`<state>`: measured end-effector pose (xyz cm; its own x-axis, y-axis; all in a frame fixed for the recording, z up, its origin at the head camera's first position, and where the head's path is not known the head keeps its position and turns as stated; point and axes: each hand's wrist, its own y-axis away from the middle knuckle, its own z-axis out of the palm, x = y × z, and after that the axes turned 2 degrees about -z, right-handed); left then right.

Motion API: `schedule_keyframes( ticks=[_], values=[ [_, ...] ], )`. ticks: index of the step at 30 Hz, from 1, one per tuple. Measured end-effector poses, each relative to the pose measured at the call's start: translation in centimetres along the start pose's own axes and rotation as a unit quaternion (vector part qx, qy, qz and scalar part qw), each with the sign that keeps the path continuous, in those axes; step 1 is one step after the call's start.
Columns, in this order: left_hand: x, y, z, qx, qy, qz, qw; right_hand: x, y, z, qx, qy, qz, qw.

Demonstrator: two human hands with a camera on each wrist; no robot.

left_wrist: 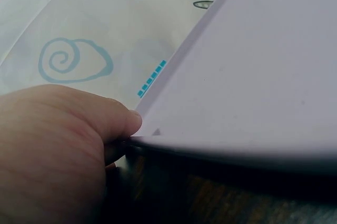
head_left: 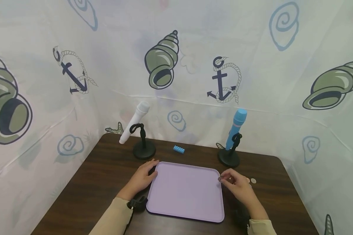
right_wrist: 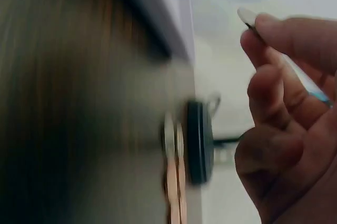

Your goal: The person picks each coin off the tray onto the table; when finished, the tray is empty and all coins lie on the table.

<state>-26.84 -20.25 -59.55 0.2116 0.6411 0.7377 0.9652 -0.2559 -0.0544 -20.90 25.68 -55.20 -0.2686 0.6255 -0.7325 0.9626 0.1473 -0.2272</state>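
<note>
A shallow lilac tray [head_left: 186,191] lies on the dark wooden table. My left hand [head_left: 141,178] holds its far left corner; in the left wrist view a digit lies over the rim, with another fingertip lower down. My right hand [head_left: 236,186] is raised just beside the tray's right edge. Between thumb and forefinger it pinches a small thin disc [right_wrist: 246,16], pale on its face. The other fingers of that hand are bent. More small light-coloured discs [head_left: 253,180] lie on the table right behind the right hand, partly hidden by it.
At the back left, a white microphone [head_left: 132,125] leans in a black stand [head_left: 144,149]. A blue microphone [head_left: 234,129] sits in another black stand [head_left: 228,158] behind the right hand. Between them lies a blue toy brick [head_left: 178,149]. A printed cloth [head_left: 194,117] hangs around the table.
</note>
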Motion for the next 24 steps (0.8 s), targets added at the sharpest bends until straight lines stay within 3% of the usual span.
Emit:
schedule_keyframes(
  ticks=[5,9,16,24],
  values=[
    [-0.3,0.1,-0.1,0.002,0.003,-0.002,1.0000,3.7,1.2,-3.9,0.083,0.039,0.068,0.994],
    [-0.6,0.4,-0.2,0.002,0.001,-0.011,0.9999,6.2,2.4,-6.4,0.109,0.038,0.153,0.981],
    [-0.3,0.2,-0.6,0.008,0.001,-0.002,1.0000,8.7,3.2,-8.5,0.061,-0.019,0.256,0.964],
    [-0.7,1.0,-0.3,0.005,0.000,-0.008,1.0000,8.7,3.4,-7.5,0.018,0.048,0.253,0.966]
  ],
)
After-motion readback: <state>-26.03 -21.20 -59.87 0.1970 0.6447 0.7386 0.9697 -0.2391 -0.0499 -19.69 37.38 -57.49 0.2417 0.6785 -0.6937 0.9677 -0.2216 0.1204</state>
